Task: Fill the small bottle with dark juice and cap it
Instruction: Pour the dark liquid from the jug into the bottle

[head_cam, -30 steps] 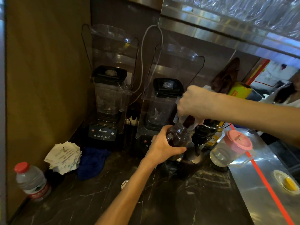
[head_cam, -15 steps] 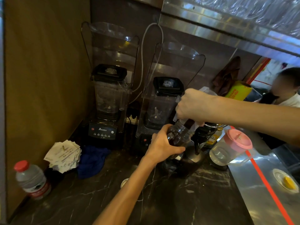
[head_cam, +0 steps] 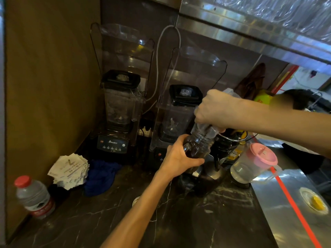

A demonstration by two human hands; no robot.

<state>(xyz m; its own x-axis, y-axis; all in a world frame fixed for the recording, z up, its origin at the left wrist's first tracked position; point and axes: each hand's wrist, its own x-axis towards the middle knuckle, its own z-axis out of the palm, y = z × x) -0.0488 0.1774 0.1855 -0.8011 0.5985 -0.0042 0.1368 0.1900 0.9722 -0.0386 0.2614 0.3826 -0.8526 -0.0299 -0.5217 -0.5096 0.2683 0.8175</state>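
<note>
Since the frame half a second ago almost nothing is shifting for us: both of our hands are staying on the bottle, which is tilting a little more toward the right, and the person at the right edge is sitting lower in the frame.

Nearest to us, at the lower left, a clear plastic water bottle with a red cap (head_cam: 34,197) is standing on the dark marbled counter (head_cam: 188,221). At the lower right a small clear dish holding something yellow (head_cam: 313,201) is resting on the steel surface, beside a red tape line (head_cam: 295,208).

Just beyond, left of centre, a fanned stack of white paper slips (head_cam: 69,170) is lying beside a crumpled blue cloth (head_cam: 100,174).

At the centre of the frame our left hand (head_cam: 179,158) is wrapping closed around the lower body of the small clear ribbed plastic bottle (head_cam: 198,142), which is already holding dark juice and leaning over a dark juicer machine with a chrome rim (head_cam: 225,145). Our right hand (head_cam: 213,108) is closing in a fist over the bottle's top; we cannot tell whether a cap is under it.

To the right, a clear plastic jug with a pink lid (head_cam: 254,161) is standing near the juicer.

Farthest back, two black-based blenders, one on the left (head_cam: 116,113) and one on the right (head_cam: 180,113), are standing against the wall under raised clear covers.
</note>
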